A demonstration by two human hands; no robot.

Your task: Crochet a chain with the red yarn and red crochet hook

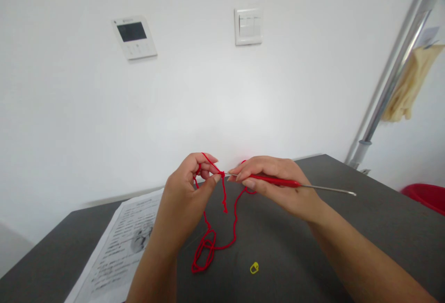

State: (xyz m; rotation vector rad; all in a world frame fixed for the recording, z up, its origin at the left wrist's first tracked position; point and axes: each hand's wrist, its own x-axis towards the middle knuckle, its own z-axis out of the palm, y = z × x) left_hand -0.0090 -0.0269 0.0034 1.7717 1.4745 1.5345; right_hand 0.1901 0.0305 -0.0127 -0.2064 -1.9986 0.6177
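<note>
My left hand (189,189) is raised above the dark table (365,229), thumb and fingers pinched on red yarn (222,229) near a small knot. The strand runs over its forefinger and hangs down to a loose coil on the table. My right hand (278,185) is closed round a crochet hook (295,184) with a red grip and a metal shaft. The hook's tip meets the yarn at my left fingertips, and its other metal end sticks out to the right.
A printed sheet of paper (118,247) lies at the table's left. A small yellow stitch marker (254,268) sits near the front. On the white wall are an intercom panel (135,37) and a light switch (248,26). A metal pole (389,80) and a red object (426,195) stand at right.
</note>
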